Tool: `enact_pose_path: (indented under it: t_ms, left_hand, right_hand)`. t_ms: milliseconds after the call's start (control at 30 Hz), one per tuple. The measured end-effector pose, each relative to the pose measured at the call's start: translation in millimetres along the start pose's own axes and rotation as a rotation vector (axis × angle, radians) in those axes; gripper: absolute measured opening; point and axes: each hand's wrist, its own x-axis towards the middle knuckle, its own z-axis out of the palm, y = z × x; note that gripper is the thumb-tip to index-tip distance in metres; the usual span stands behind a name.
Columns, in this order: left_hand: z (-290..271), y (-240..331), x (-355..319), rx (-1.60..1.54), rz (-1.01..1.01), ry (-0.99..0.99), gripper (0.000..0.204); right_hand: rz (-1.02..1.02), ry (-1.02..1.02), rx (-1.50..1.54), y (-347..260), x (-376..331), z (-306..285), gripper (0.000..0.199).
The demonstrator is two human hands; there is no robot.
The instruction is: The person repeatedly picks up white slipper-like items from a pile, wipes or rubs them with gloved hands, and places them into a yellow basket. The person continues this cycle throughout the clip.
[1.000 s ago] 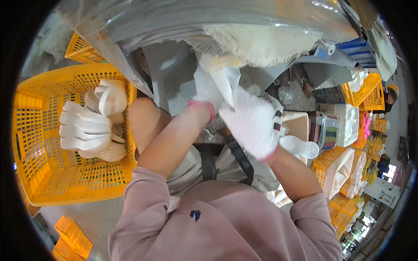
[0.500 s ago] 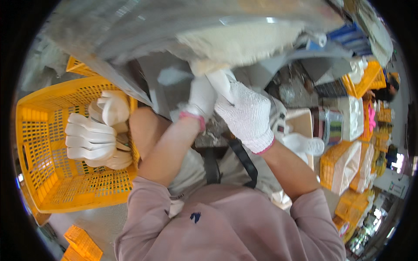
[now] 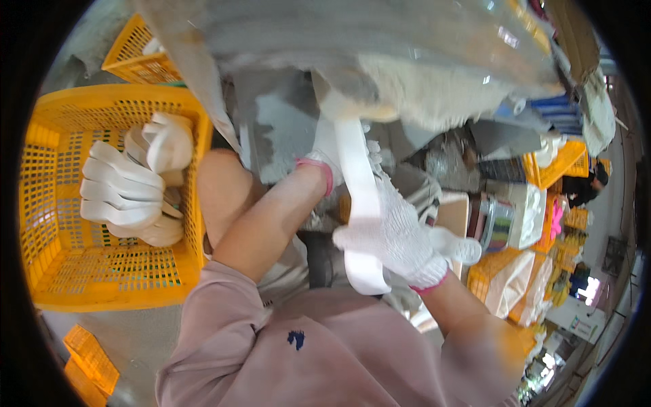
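A long white shoe sole (image 3: 363, 193) is held lengthwise in front of me, its far end at a worn, cream-coloured fuzzy buffing wheel (image 3: 420, 91). My right hand (image 3: 400, 234), in a white knitted glove with a pink cuff, is closed round the sole's near half, thumb across its face. My gloved left hand (image 3: 326, 142) grips near the far end; its fingers are mostly hidden behind the sole and wheel. Another white sole (image 3: 456, 245) lies beyond my right wrist. On my left, several white soles (image 3: 122, 186) are stacked in a yellow basket (image 3: 102, 298).
A grey machine hood (image 3: 285, 34) curves over the wheel, close above my hands. More yellow crates (image 3: 91, 366) stand on the floor at lower left. At right are a clear plastic bin (image 3: 500, 220), crates with white sacks (image 3: 508, 281), and a person (image 3: 588, 186) farther off.
The sole has come into fuller view, its near end now pointing toward my body. My right hand has moved nearer to me along it, apart from my left hand. The whole view has shifted slightly.
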Motion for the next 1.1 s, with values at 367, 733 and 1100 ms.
enact_pose_path:
  t_ms: [367, 733, 1100]
  left_hand:
    - [-22, -53, -8, -0.454, 0.060, -0.229, 0.077]
    - [-2, -3, 5, 0.184, 0.693, 0.028, 0.061]
    - [-1, -13, -12, 0.414, 0.821, 0.038, 0.046]
  right_hand:
    - [0.020, 0.254, -0.026, 25, -88, 51, 0.050]
    - [-0.330, 0.473, -0.279, -3, 33, 9, 0.041]
    - [-0.311, 0.657, -0.280, 40, -3, 38, 0.036]
